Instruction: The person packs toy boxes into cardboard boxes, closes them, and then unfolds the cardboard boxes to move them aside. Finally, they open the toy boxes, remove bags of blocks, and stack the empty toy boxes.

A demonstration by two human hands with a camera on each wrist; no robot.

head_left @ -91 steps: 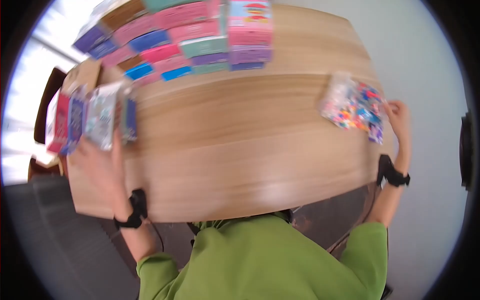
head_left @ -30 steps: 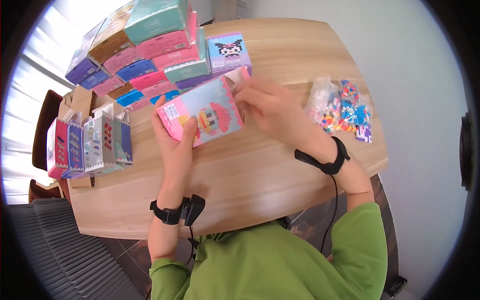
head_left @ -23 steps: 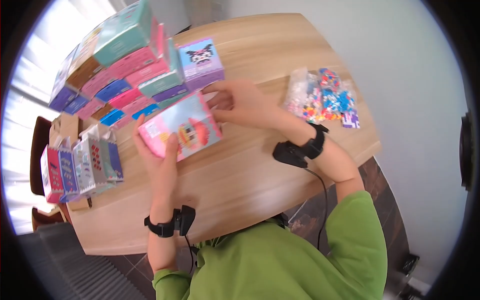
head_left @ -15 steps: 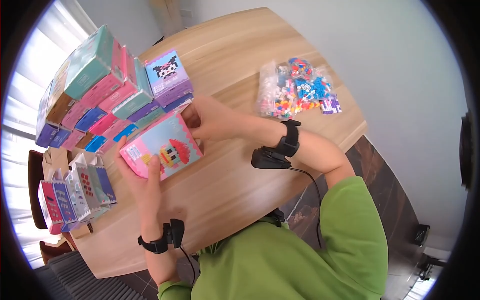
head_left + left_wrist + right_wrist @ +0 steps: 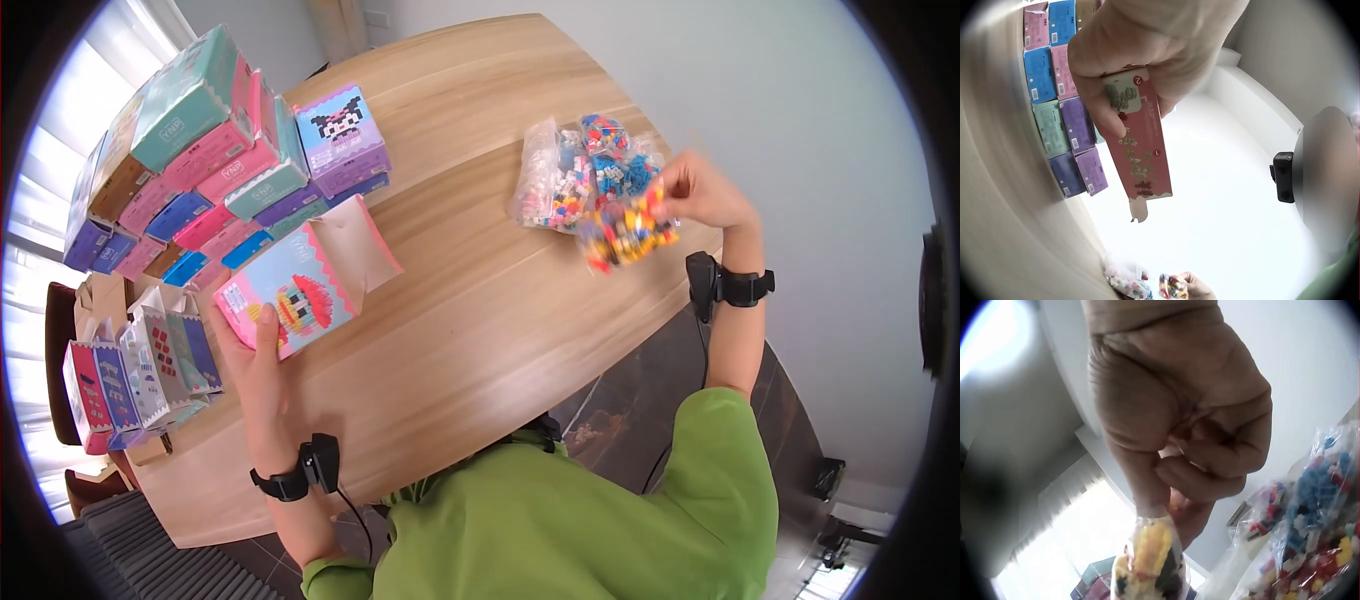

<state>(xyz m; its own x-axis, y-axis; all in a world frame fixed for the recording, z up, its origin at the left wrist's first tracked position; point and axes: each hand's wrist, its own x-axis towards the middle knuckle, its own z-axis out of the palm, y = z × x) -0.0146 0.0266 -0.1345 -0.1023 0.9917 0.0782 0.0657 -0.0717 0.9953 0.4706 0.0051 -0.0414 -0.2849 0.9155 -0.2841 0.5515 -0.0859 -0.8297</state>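
Note:
In the head view my left hand (image 5: 256, 365) grips a pink and blue cardboard box (image 5: 285, 290) with a pixel duck picture, its end flap folded out. The left wrist view shows the thumb and fingers wrapped around the box's pink side (image 5: 1142, 147). My right hand (image 5: 705, 190) pinches the top of a clear bag of yellow, red and black building bricks (image 5: 630, 235), held up over the table's right part. Close behind that bag lie other brick bags (image 5: 555, 185), holding blue, white and mixed bricks. In the right wrist view the bag (image 5: 1149, 556) hangs from thumb and fingers.
Stacked boxes (image 5: 200, 150) stand at the table's back left, with a purple box (image 5: 340, 140) at their right end. Several opened boxes (image 5: 140, 370) stand at the left edge. The wooden table's (image 5: 480, 330) front edge runs close to the person.
My right hand has come out of the box's open end and moved right toward the bags, with a brick bag in its fingers. My left hand still holds the box, now slightly further left.

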